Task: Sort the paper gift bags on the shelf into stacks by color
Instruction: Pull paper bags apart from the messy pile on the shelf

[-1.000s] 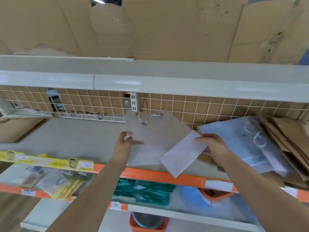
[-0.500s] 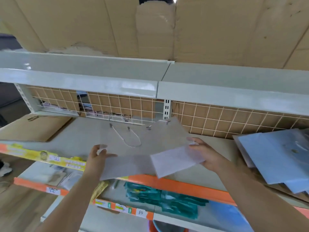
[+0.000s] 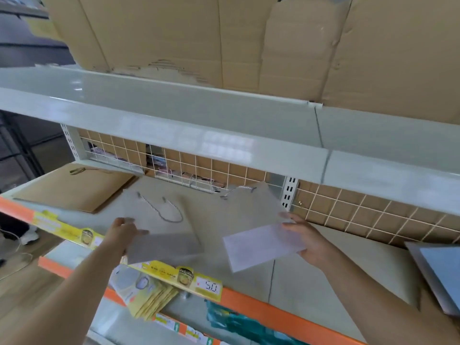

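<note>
I see two bare forearms entering from the lower frame edge. The left hand [image 3: 122,231] and right hand [image 3: 312,241] carry no gloves, rings, watch or bands. No sleeve reaches either wrist; both arms are uncovered as far as the frame shows. Fingernails look short and plain, though blur limits detail.

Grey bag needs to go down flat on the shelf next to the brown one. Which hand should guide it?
Probably the left hand. It grips the grey bag's near-left edge, on the side toward the brown bag at the shelf's left end. The right hand holds the far right edge.
</note>
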The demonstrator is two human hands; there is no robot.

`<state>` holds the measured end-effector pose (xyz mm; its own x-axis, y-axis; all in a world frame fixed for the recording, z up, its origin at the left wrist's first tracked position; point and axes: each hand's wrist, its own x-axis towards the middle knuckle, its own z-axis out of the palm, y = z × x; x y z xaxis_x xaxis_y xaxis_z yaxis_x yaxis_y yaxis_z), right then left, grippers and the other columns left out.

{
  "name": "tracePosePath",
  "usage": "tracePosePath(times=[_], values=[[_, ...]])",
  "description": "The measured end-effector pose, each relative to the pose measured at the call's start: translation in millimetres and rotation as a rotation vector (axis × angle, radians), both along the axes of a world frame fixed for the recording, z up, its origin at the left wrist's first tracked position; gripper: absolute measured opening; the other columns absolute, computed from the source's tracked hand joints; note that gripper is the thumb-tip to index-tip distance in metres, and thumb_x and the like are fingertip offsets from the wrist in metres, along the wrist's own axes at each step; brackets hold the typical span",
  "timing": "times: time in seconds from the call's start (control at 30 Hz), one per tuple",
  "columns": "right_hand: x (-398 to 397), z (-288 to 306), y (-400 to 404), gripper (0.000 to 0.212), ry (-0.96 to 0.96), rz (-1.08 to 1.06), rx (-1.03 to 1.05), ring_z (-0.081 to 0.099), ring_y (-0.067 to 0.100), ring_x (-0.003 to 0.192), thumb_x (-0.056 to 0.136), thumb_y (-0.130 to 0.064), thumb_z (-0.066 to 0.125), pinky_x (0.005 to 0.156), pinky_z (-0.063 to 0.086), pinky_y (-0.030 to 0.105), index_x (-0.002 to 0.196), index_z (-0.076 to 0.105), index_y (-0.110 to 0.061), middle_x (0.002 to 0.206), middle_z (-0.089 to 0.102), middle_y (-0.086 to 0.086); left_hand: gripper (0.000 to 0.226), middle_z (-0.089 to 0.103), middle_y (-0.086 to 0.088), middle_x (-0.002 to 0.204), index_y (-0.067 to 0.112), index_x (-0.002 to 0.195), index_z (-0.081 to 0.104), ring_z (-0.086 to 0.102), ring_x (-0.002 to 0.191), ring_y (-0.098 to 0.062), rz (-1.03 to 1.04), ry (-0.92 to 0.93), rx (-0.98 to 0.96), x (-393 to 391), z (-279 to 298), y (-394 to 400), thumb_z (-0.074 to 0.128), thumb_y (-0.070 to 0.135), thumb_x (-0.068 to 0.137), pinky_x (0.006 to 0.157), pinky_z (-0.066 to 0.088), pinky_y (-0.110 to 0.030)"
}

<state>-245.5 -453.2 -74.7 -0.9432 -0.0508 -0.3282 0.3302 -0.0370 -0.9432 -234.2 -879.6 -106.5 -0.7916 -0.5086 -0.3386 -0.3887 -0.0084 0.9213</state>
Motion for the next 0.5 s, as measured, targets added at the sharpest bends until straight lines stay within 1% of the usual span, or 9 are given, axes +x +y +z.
tracePosePath(times=[0.03, 0.07, 0.17, 0.23, 0.27, 0.33, 0.37, 0.43, 0.5], values=[[-3.5, -0.1, -5.8, 0.032, 0.003, -0.011, -0.002, 0.062, 0.015, 0.075, 0.088, -0.004, 0.055, 0.059, 0.042, 0.024, 0.111, 0.062, -0.024, 0.087, 0.065, -0.002, 0.034, 0.067, -0.016, 0.079, 0.006, 0.121, 0.049, 0.053, 0.075, -0.028, -0.004, -0.02, -0.023, -9.5, -1.3, -8.3, 0.049, -0.005, 0.089, 0.061, 0.037, -0.031], [-6.0, -0.6, -11.5, 0.032, 0.002, -0.018, -0.002, 0.062, 0.016, 0.076, 0.088, -0.003, 0.055, 0.06, 0.042, 0.025, 0.111, 0.062, -0.023, 0.088, 0.065, 0.0, 0.039, 0.061, -0.021, 0.086, 0.003, 0.124, 0.05, 0.053, 0.076, -0.029, -0.012, -0.043, -0.07, -19.4, -3.2, -16.8, 0.054, -0.008, 0.087, 0.065, 0.039, -0.032], [-9.1, -3.9, -32.8, 0.031, -0.012, -0.049, -0.019, 0.062, 0.021, 0.079, 0.089, -0.003, 0.055, 0.063, 0.043, 0.027, 0.113, 0.062, -0.021, 0.093, 0.065, 0.004, 0.042, 0.056, -0.022, 0.08, 0.001, 0.124, 0.051, 0.052, 0.069, -0.031, -0.082, -0.11, -0.253, -50.3, -6.4, -42.4, 0.057, -0.009, 0.083, 0.063, 0.039, -0.033], [-8.2, -6.5, -52.4, 0.031, -0.015, -0.092, -0.031, 0.061, 0.024, 0.082, 0.09, -0.002, 0.053, 0.063, 0.042, 0.028, 0.115, 0.061, -0.019, 0.097, 0.063, 0.007, 0.042, 0.063, -0.028, 0.097, 0.005, 0.125, 0.05, 0.06, 0.083, -0.039, -0.171, -0.153, -0.379, -69.3, -6.5, -59.7, 0.057, -0.003, 0.085, 0.071, 0.046, -0.037], [-6.9, -7.5, -63.5, 0.031, -0.017, -0.116, -0.037, 0.06, 0.025, 0.083, 0.091, -0.001, 0.053, 0.063, 0.043, 0.029, 0.116, 0.061, -0.018, 0.098, 0.063, 0.009, 0.044, 0.063, -0.026, 0.102, 0.008, 0.127, 0.049, 0.062, 0.087, -0.038, -0.227, -0.18, -0.457, -76.9, -5.6, -67.2, 0.059, 0.001, 0.085, 0.072, 0.047, -0.036], [-3.1, -8.9, -89.3, 0.032, -0.02, -0.157, -0.06, 0.059, 0.027, 0.086, 0.091, 0.0, 0.051, 0.064, 0.044, 0.031, 0.117, 0.06, -0.017, 0.099, 0.062, 0.01, 0.054, 0.06, -0.02, 0.102, 0.012, 0.133, 0.045, 0.059, 0.078, -0.031, -0.33, -0.212, -0.557, -86.9, -4.6, -80.5, 0.066, 0.009, 0.084, 0.066, 0.045, -0.032], [-1.9, -9.2, -102.9, 0.032, -0.015, -0.175, -0.082, 0.058, 0.028, 0.088, 0.091, -0.001, 0.051, 0.065, 0.044, 0.032, 0.117, 0.06, -0.017, 0.099, 0.062, 0.009, 0.062, 0.058, -0.018, 0.108, 0.013, 0.137, 0.042, 0.057, 0.081, -0.03, -0.375, -0.221, -0.599, -90.3, -5.7, -85.3, 0.07, 0.014, 0.082, 0.067, 0.044, -0.031], [-0.9, -8.2, -129.9, 0.032, -0.001, -0.209, -0.121, 0.058, 0.026, 0.09, 0.091, -0.002, 0.052, 0.065, 0.044, 0.031, 0.116, 0.061, -0.019, 0.098, 0.062, 0.007, 0.078, 0.05, -0.016, 0.129, 0.018, 0.14, 0.037, 0.053, 0.108, -0.031, -0.465, -0.277, -0.789, -95.5, -10.4, -94.0, 0.077, 0.036, 0.076, 0.086, 0.045, -0.036], [-2.7, -7.1, -159.2, 0.03, 0.005, -0.225, -0.143, 0.061, 0.022, 0.087, 0.091, -0.005, 0.053, 0.063, 0.045, 0.029, 0.115, 0.062, -0.021, 0.095, 0.064, 0.003, 0.088, 0.042, -0.012, 0.137, 0.023, 0.14, 0.034, 0.042, 0.127, -0.03, -0.541, -0.341, -1.015, -99.8, -16.0, -103.4, 0.072, 0.061, 0.071, 0.099, 0.039, -0.04]])
